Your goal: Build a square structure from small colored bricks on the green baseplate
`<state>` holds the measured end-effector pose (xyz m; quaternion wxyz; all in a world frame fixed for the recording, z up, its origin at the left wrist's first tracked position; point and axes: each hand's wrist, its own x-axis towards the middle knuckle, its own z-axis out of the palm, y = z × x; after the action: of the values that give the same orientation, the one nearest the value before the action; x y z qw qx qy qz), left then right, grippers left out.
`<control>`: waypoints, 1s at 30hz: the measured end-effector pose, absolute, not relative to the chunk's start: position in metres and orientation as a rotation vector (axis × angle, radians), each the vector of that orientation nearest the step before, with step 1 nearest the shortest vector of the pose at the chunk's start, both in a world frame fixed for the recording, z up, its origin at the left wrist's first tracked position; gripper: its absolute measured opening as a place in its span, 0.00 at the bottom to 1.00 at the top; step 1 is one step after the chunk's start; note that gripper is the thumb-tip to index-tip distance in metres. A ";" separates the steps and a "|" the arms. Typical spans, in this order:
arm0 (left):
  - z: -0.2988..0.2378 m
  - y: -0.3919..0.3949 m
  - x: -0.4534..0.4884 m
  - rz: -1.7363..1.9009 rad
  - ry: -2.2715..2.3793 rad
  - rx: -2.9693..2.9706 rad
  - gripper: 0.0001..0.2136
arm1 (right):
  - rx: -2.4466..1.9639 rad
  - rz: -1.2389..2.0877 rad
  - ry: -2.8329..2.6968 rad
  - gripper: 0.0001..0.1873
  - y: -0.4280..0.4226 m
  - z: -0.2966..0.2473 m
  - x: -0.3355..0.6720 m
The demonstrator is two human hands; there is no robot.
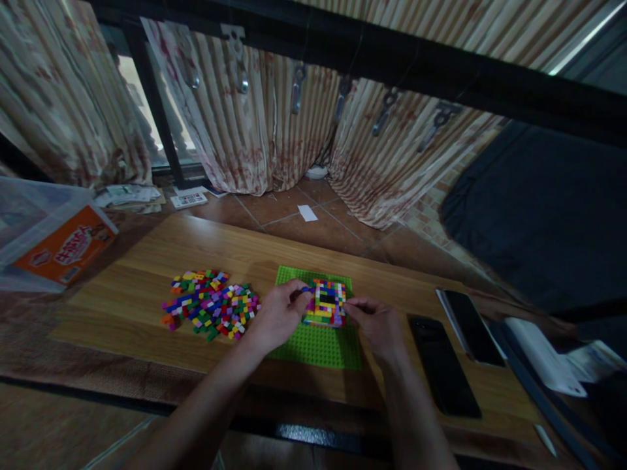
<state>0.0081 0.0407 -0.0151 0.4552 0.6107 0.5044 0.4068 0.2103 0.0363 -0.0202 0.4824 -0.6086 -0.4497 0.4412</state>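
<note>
On a green baseplate [316, 354] stands a low, multicoloured brick structure [326, 315] with a dark opening in its middle. My left hand [279, 314] is at the structure's left side, thumb and fingers closed on a small blue brick [307, 289]. At the opposite side, my right hand [379, 325] has its thumb and forefinger pinched together against the structure's right edge. Whatever lies between those right fingertips, if anything, is too small to make out. Left of the baseplate a loose pile of coloured bricks [215, 307] is spread on the wooden table [147, 346].
A black phone [445, 365] lies right of my right hand, with another dark phone [474, 326] beyond it. A clear plastic box [44, 196] with an orange label stands at the far left. Striped curtains [274, 124] hang behind the table.
</note>
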 end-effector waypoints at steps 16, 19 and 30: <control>-0.002 0.037 0.015 0.963 1.013 1.436 0.09 | -1.243 1.036 -1.208 0.10 0.023 -0.001 0.181; -0.001 0.034 0.017 0.936 0.956 1.434 0.09 | -1.216 1.025 -1.267 0.07 0.020 -0.002 0.176; 0.006 0.030 0.022 1.011 0.909 1.418 0.06 | -1.160 1.207 -1.139 0.04 0.016 0.005 0.179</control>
<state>0.0217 0.0299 0.0062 0.5551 0.6002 0.3850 0.4282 0.1791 0.0161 0.0049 0.5298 -0.4859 -0.4770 0.5056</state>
